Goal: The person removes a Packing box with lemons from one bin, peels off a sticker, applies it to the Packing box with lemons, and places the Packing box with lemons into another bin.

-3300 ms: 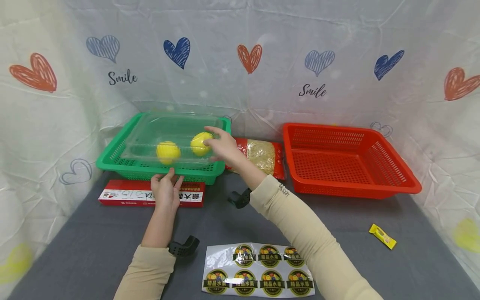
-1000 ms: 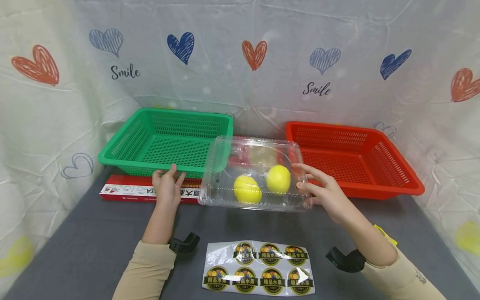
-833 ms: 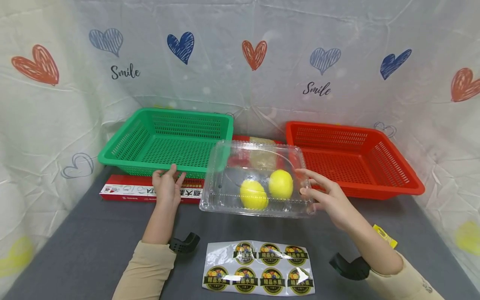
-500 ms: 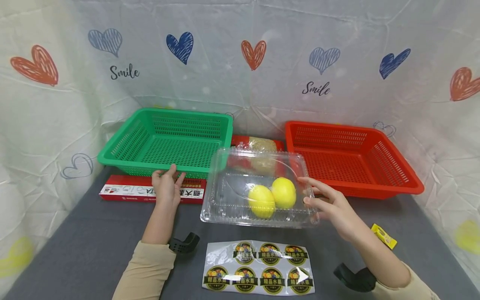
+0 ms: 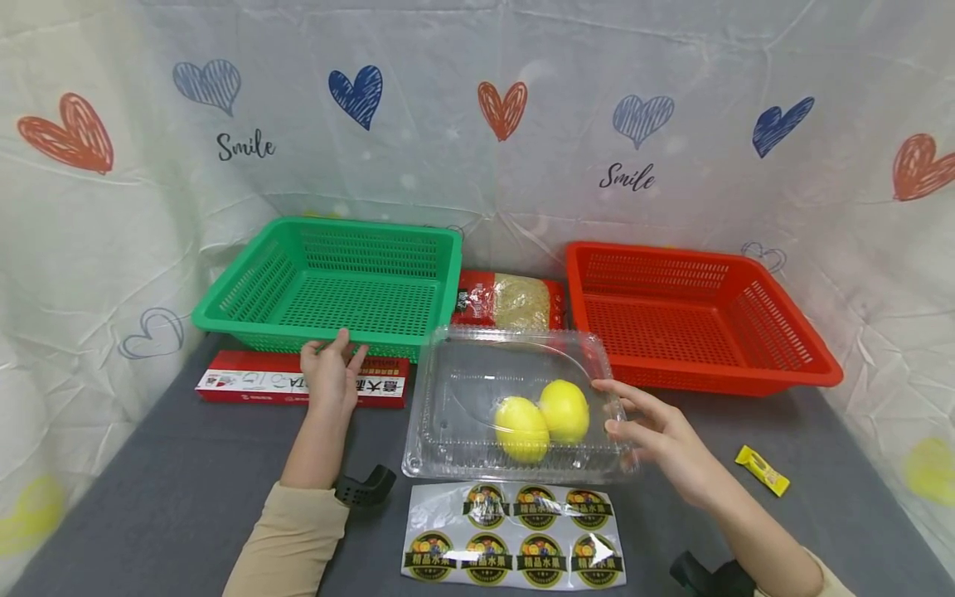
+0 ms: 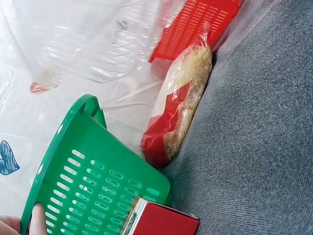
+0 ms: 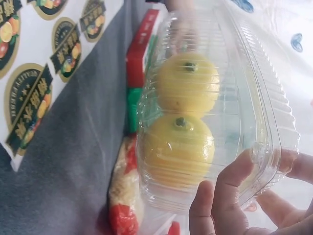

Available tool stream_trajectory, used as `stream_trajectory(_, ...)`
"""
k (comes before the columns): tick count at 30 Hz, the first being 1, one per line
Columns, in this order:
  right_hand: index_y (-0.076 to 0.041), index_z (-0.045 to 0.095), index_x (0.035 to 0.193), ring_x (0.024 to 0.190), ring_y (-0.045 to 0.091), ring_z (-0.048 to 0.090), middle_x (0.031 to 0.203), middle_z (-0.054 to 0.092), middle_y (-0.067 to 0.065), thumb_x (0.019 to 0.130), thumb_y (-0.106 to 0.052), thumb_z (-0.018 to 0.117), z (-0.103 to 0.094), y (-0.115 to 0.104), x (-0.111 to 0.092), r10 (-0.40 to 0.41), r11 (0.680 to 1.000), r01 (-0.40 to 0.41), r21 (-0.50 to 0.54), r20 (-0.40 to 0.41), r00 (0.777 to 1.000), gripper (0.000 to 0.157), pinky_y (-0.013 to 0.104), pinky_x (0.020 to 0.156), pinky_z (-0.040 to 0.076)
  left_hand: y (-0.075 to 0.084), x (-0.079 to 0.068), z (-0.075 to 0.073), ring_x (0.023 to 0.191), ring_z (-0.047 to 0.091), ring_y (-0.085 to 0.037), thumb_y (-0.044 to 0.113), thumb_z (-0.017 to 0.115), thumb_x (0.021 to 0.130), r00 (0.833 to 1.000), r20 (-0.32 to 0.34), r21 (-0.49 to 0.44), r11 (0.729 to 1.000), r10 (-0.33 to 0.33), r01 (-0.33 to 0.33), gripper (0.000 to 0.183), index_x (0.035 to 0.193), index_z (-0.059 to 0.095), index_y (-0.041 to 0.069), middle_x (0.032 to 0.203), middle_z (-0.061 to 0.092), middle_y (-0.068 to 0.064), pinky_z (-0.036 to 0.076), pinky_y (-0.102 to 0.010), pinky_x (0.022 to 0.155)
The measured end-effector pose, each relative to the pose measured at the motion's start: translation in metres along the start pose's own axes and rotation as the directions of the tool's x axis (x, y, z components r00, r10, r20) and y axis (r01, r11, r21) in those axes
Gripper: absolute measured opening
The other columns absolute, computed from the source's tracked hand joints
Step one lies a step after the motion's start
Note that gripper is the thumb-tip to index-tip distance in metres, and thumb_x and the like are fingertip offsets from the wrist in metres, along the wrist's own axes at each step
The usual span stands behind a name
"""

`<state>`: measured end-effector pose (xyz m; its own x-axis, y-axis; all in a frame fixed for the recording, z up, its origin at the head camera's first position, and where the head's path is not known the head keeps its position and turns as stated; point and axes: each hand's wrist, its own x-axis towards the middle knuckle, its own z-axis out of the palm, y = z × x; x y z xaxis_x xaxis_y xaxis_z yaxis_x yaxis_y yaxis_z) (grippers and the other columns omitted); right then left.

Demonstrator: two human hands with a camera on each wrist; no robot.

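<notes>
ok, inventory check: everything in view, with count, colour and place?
clear container: 1, transparent, centre, in right hand's grip
yellow fruits: 2, yellow, inside the container
green basket: 1, green, back left
red basket: 1, red, back right
plastic bag: 1, red and pale gold, between the baskets
flat box: 1, red and white, in front of green basket
sticker sheet: 1, white with black-gold labels, front centre
small packet: 1, yellow, right side of table
table: 1, grey, under everything
backdrop: white with hearts, behind
wrist mounts: 2, black, one per wrist
sleeves: 2, beige, front
hands: 2; left hand at green basket's front rim, right hand at container's right side
</notes>
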<state>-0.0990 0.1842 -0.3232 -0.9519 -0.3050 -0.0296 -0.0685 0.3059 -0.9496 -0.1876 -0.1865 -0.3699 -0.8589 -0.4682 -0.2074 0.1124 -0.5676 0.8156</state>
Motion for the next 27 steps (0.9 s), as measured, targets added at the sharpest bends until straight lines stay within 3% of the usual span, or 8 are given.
stream_trajectory(5, -0.005, 0.042, 0.134, 0.093, 0.037, 0.053, 0.123, 0.038, 0.026, 0.089, -0.011, 0.055, 0.002, 0.007, -0.003, 0.020, 1.000, -0.020, 0.013, -0.001, 1.000, 0.048, 0.037, 0.054, 0.051, 0.000, 0.000, 0.000, 0.095, 0.049, -0.016, 0.011, 0.048, 0.094, 1.000, 0.002, -0.002, 1.000, 0.005, -0.005, 0.022, 0.104, 0.028, 0.010, 0.107, 0.039, -0.006, 0.045, -0.027, 0.089)
stream_trajectory(15, -0.004, 0.043, 0.133, 0.093, 0.036, 0.054, 0.116, 0.040, 0.026, 0.088, -0.009, 0.057, 0.008, 0.014, -0.006, 0.023, 0.998, -0.025, 0.057, 0.023, 0.999, 0.048, 0.036, 0.051, 0.050, 0.001, -0.001, 0.000, 0.091, 0.049, -0.016, 0.011, 0.047, 0.094, 1.000, 0.006, -0.001, 1.000, 0.010, -0.010, 0.020, 0.102, 0.028, 0.010, 0.103, 0.039, -0.006, 0.046, -0.027, 0.088)
stream_trajectory(20, -0.005, 0.043, 0.134, 0.097, 0.038, 0.052, 0.124, 0.038, 0.025, 0.088, -0.010, 0.056, 0.011, 0.017, -0.004, 0.046, 0.998, -0.047, 0.052, 0.029, 0.999, 0.048, 0.037, 0.052, 0.050, 0.000, 0.000, 0.000, 0.090, 0.048, -0.016, 0.010, 0.047, 0.095, 1.000, -0.002, -0.011, 1.000, 0.009, -0.009, 0.019, 0.100, 0.029, 0.009, 0.103, 0.039, -0.007, 0.045, -0.028, 0.089)
stream_trajectory(27, -0.007, 0.042, 0.135, 0.098, 0.039, 0.053, 0.127, 0.034, 0.025, 0.088, -0.009, 0.056, 0.013, 0.025, 0.004, 0.111, 0.993, -0.111, 0.043, 0.005, 0.994, 0.049, 0.036, 0.053, 0.050, -0.005, 0.000, -0.004, 0.087, 0.052, -0.015, 0.014, 0.056, 0.091, 0.998, 0.032, -0.044, 0.997, 0.061, -0.059, 0.028, 0.101, 0.030, 0.009, 0.102, 0.042, -0.008, 0.047, -0.028, 0.087)
